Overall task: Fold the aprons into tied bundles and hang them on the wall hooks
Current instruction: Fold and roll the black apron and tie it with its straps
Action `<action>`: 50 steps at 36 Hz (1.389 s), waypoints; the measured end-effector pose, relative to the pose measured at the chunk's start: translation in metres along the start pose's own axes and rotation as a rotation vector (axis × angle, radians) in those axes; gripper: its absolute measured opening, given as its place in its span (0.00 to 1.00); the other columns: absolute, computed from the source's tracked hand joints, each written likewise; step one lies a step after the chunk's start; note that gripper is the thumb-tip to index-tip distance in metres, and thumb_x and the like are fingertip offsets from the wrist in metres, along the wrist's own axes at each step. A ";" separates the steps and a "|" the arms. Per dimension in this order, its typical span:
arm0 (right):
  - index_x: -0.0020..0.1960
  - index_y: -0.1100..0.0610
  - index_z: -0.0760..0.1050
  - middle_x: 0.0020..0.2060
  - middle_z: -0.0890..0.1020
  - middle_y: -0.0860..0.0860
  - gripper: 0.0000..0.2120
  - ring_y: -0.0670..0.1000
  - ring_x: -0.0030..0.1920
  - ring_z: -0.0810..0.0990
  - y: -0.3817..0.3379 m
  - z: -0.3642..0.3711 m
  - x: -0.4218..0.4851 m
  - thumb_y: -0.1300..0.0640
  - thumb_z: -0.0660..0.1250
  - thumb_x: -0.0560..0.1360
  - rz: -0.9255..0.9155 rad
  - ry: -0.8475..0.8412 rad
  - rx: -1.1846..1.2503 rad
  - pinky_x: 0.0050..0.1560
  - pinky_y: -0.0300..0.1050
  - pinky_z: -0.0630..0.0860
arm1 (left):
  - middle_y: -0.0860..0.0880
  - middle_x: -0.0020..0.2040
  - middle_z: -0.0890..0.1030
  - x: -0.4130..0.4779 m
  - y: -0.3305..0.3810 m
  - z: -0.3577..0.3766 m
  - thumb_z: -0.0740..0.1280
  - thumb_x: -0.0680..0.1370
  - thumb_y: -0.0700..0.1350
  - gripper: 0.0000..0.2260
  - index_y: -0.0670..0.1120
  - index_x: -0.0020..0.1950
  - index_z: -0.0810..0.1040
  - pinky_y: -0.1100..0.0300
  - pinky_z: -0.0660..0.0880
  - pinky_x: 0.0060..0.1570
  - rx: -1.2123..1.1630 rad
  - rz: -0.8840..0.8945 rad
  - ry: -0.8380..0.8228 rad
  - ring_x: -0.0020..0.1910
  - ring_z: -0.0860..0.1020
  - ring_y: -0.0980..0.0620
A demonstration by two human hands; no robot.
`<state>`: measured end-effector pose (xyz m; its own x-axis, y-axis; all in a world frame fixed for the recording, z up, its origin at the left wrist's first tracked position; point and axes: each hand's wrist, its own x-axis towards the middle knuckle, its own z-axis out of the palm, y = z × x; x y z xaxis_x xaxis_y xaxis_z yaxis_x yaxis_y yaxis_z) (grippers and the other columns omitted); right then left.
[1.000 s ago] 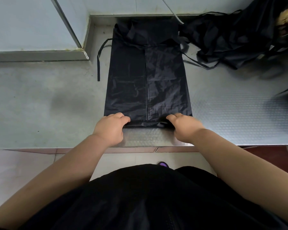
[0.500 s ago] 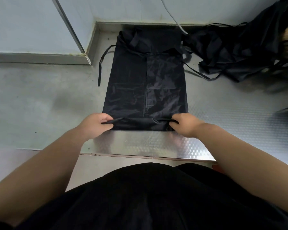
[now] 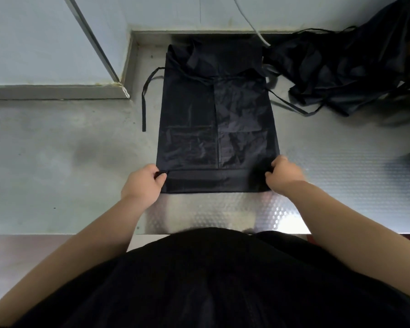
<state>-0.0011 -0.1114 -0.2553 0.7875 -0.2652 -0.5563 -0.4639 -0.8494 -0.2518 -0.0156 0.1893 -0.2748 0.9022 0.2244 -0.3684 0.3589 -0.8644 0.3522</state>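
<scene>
Rolling stage, early: apron (image 3: 213,119) lies flat on the steel surface (image 3: 57,162), already narrowed to a long rectangle w/ sides folded in. Near hem is turned up 1 time into a narrow band (image 3: 206,183). On the left hand (image 3: 142,183) the grip is pinched on the band's left end; on the right hand (image 3: 285,175) it's pinched on the right end. Waist strap (image 3: 143,102) trails loose on the left. Pile (image 3: 341,72) of more aprons sits far right, unfolded. Est. progress low: 1 apron partly folded, 0 tied, 0 hung as far as visible. Left to do: roll the rest, tie w/ straps, hang, repeat for pile. No hooks in view.
</scene>
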 end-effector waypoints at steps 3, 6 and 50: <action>0.65 0.59 0.61 0.51 0.73 0.59 0.18 0.59 0.49 0.74 -0.007 0.007 -0.006 0.61 0.60 0.77 -0.039 0.090 -0.078 0.45 0.50 0.70 | 0.46 0.49 0.77 -0.002 0.002 -0.004 0.61 0.80 0.49 0.09 0.45 0.55 0.73 0.54 0.71 0.43 0.087 0.074 0.030 0.49 0.74 0.44; 0.65 0.54 0.64 0.59 0.70 0.57 0.18 0.60 0.58 0.70 -0.007 0.012 -0.016 0.63 0.58 0.76 -0.224 0.276 -0.465 0.58 0.52 0.66 | 0.45 0.56 0.74 -0.003 -0.003 -0.004 0.64 0.77 0.40 0.10 0.44 0.58 0.75 0.52 0.71 0.52 0.130 0.332 0.156 0.57 0.71 0.43; 0.68 0.52 0.65 0.64 0.68 0.55 0.20 0.59 0.61 0.69 -0.024 -0.023 0.039 0.59 0.59 0.77 -0.268 0.186 -0.289 0.58 0.52 0.69 | 0.46 0.61 0.72 0.045 0.012 -0.014 0.66 0.75 0.37 0.19 0.48 0.65 0.73 0.52 0.68 0.59 0.073 0.360 0.150 0.61 0.70 0.44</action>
<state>0.0498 -0.1122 -0.2528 0.9366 -0.0735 -0.3427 -0.1215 -0.9852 -0.1209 0.0330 0.1951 -0.2753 0.9941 -0.0404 -0.1007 -0.0001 -0.9284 0.3715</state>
